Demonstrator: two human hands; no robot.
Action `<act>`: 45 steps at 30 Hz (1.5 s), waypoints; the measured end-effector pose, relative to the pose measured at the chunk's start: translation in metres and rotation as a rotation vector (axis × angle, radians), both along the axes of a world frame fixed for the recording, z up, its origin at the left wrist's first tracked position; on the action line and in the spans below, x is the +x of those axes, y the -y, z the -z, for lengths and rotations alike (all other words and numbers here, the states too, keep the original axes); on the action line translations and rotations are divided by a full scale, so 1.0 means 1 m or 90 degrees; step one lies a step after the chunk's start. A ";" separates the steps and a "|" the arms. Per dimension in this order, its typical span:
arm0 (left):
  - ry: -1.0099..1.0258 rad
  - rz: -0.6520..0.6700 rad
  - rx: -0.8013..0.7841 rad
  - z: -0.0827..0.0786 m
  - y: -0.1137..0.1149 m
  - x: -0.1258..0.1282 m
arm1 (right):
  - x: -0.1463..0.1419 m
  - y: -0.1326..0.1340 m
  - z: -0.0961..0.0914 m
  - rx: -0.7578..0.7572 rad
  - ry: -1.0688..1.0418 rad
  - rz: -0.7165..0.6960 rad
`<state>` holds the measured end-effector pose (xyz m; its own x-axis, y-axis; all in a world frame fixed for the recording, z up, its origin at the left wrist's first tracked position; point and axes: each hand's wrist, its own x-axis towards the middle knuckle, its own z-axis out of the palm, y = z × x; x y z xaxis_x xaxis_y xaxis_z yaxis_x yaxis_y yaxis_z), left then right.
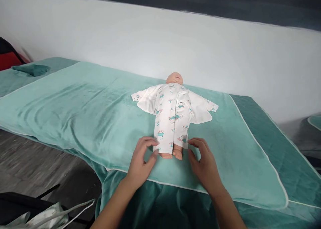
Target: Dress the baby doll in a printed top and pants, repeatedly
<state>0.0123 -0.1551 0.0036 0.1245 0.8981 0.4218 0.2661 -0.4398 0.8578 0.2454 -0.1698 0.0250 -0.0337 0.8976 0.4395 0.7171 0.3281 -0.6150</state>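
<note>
A baby doll [175, 77] lies on its back on a light green padded sheet, its head toward the wall. White printed baby trousers [167, 122] cover it from the chest to the ankles, and the bare feet stick out below the hems. Under them a white baby shirt [200, 105] is spread wide, with both sleeves stretched sideways. My left hand [142, 160] is at the outer edge of the left trouser hem, thumb and forefinger apart. Beside the right hem is my right hand [204, 160], also with its fingers apart. Whether the fingertips touch the cloth I cannot tell.
The light green sheet [87, 105] lies over a darker green bed cover [276, 145] against a white wall [112, 34]. At the lower left, a bag with straps [54, 215] rests on a black chair. Something red [10, 60] shows at the far left.
</note>
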 end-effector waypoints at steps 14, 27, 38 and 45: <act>-0.361 0.016 0.115 -0.026 -0.019 0.045 | -0.011 0.000 -0.002 0.013 -0.227 -0.016; -0.215 0.000 0.172 -0.019 -0.010 0.049 | 0.003 0.019 0.007 0.007 -0.116 -0.030; -0.279 -0.047 0.211 0.003 0.009 0.033 | 0.029 0.016 0.016 -0.092 -0.096 -0.046; -0.245 -0.011 0.199 0.016 0.022 0.023 | 0.034 -0.034 0.022 -0.018 -0.064 0.093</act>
